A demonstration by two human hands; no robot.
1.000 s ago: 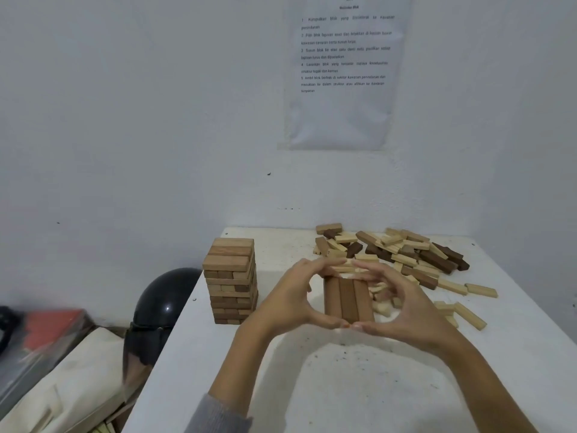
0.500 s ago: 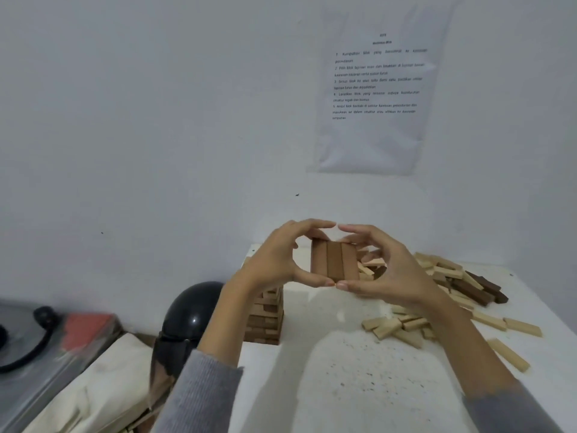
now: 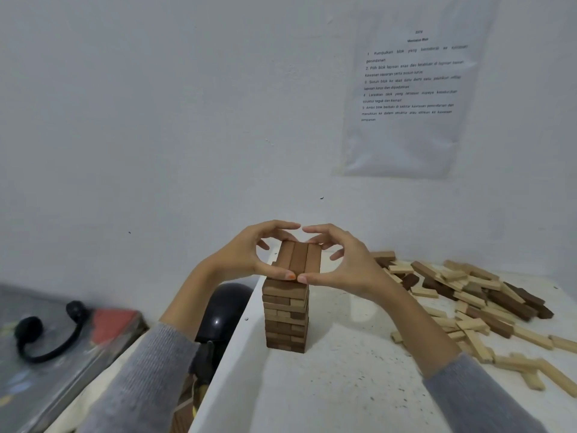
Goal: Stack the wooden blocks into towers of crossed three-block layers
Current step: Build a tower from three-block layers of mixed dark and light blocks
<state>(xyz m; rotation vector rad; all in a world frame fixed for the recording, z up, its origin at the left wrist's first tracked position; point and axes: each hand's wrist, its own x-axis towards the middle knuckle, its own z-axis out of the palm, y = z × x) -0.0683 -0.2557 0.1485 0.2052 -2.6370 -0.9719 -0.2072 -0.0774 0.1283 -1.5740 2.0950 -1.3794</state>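
A tower of wooden blocks (image 3: 285,320) stands near the left edge of the white table (image 3: 337,385). Right on top of it sits a layer of three brown blocks (image 3: 299,257) laid side by side, lengthwise away from me. My left hand (image 3: 246,254) and my right hand (image 3: 338,260) pinch this layer together from both sides, thumbs at its near end and fingers curled over its far end. Whether the layer rests fully on the tower or hovers just above it is unclear.
A heap of loose light and dark blocks (image 3: 468,295) spreads over the right side of the table. A black helmet (image 3: 223,317) sits below the table's left edge. Headphones (image 3: 46,335) lie on a surface at far left. A printed sheet (image 3: 409,85) hangs on the wall.
Both hands lifted the three-block layer off the table in front of the heap and carried it left, up onto the top of the tower.
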